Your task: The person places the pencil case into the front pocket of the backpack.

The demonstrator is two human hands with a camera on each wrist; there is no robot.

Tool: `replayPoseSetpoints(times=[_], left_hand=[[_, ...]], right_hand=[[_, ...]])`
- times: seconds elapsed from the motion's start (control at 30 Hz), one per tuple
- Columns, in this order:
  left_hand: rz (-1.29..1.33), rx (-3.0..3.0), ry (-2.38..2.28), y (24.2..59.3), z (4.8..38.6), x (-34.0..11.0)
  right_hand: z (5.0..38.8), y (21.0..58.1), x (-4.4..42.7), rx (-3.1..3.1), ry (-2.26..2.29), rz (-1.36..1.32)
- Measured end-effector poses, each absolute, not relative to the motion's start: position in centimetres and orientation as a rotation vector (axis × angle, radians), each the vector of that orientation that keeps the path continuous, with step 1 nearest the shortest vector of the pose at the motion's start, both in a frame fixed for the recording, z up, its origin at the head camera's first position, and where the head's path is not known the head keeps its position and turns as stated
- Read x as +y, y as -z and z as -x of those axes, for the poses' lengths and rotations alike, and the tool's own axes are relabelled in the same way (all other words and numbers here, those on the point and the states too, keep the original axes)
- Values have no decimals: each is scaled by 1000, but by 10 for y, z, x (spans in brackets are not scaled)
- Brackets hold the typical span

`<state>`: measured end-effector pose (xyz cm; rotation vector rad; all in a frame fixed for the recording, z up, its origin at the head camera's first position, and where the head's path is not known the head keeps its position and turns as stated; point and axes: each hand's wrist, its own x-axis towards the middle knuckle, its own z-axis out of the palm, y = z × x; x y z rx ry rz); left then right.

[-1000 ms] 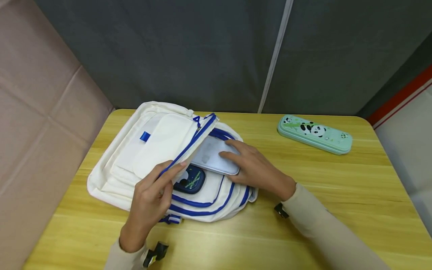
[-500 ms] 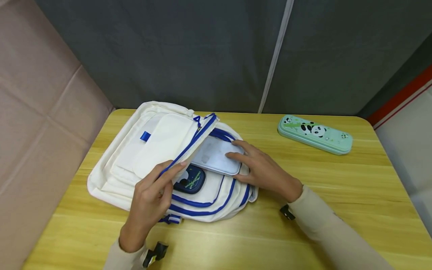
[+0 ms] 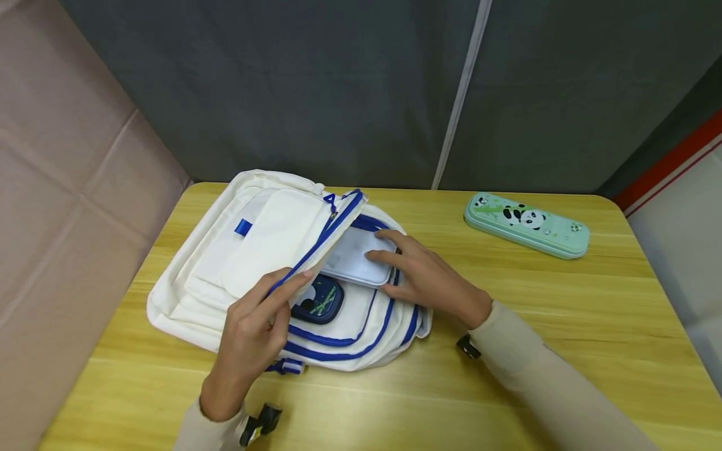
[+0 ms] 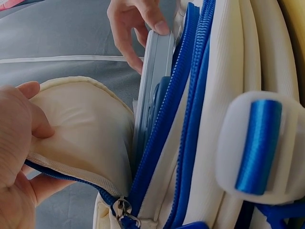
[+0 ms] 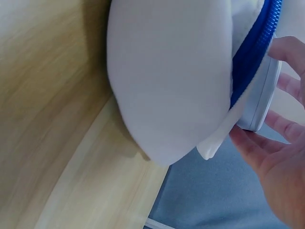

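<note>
A white backpack (image 3: pixel 222 250) with blue zips lies on the table, its front pocket unzipped. My left hand (image 3: pixel 251 338) pinches the edge of the pocket's flap (image 4: pixel 81 114) and holds it lifted. A light blue-grey pencil case (image 3: pixel 355 257) reaches partly into the pocket; the flap covers its inner end. My right hand (image 3: pixel 431 279) grips its outer end, fingers on top and thumb at the near side. Beside it in the pocket lies a dark blue case (image 3: pixel 324 297) with a green print, also partly under the flap. No hand touches this dark case.
A mint-green pencil case (image 3: pixel 527 224) with panda pictures lies at the back right of the wooden table (image 3: pixel 536 300). A dark grey curtain (image 3: pixel 316 94) hangs along the back edge, and a pale padded wall (image 3: pixel 73 188) stands at the left.
My right hand and the light blue-grey pencil case first shift slightly right, then left, so the case now sits a little deeper in the pocket. The left hand and flap stay nearly still.
</note>
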<state>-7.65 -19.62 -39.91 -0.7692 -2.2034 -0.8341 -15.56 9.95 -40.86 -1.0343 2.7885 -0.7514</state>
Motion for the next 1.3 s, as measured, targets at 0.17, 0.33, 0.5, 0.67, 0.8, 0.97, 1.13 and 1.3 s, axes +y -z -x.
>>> replayPoseSetpoints(times=[0.17, 0.33, 0.5, 0.67, 0.8, 0.97, 1.13, 1.3], left_hand=[[764, -2210, 836, 399, 76, -196], [763, -2218, 837, 399, 76, -196], [766, -2214, 831, 399, 77, -196], [767, -2213, 835, 399, 76, -196], [764, -2213, 843, 400, 76, -196], [760, -2218, 847, 401, 76, -197], [759, -2212, 845, 401, 76, -197], [760, -2212, 849, 401, 77, -198]], right_hand=[[159, 409, 93, 2781, 736, 1037], [162, 410, 87, 2796, 699, 1055], [164, 411, 81, 2792, 715, 1085], [165, 412, 79, 2795, 724, 1084], [164, 414, 79, 2812, 714, 1076], [162, 417, 81, 2828, 696, 1028], [160, 420, 87, 2837, 748, 969], [159, 423, 91, 2844, 821, 994]])
